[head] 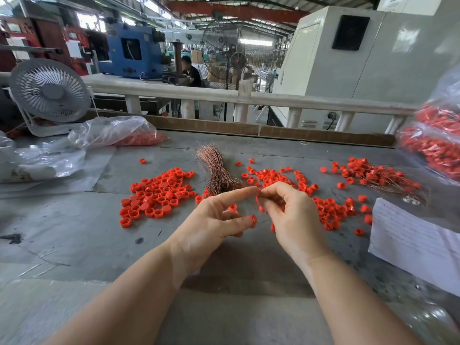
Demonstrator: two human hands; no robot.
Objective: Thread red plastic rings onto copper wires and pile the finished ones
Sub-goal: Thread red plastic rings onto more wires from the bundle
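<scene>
We see both hands raised just above the grey surface (224, 307), near the middle of the scene. The left hand (214, 222) stretches its index finger toward the right hand, while its lower fingers curl and pinch a red ring (253, 221); a thin wire (262, 221) runs from that ring toward the right. The right hand (290, 215) has its thumb and forefinger closed in a pinching grip on the wire's upper end, where the two hands almost meet.

Just beyond the hands lies a bundle of copper wires (216, 170), its strands fanning out at the far end. To its left sits a dense heap of loose rings (155, 192), and to its right a looser scatter of rings (316, 202) spreads across the surface. Farther right, a pile of threaded rings (375, 174) rests with wires trailing out of it.

At the right edge we see a clear bag of red pieces (433, 143) and a white paper sheet (408, 235) nearer us. On the far left stand a small white fan (51, 92) and another plastic bag (117, 131) holding red pieces.
</scene>
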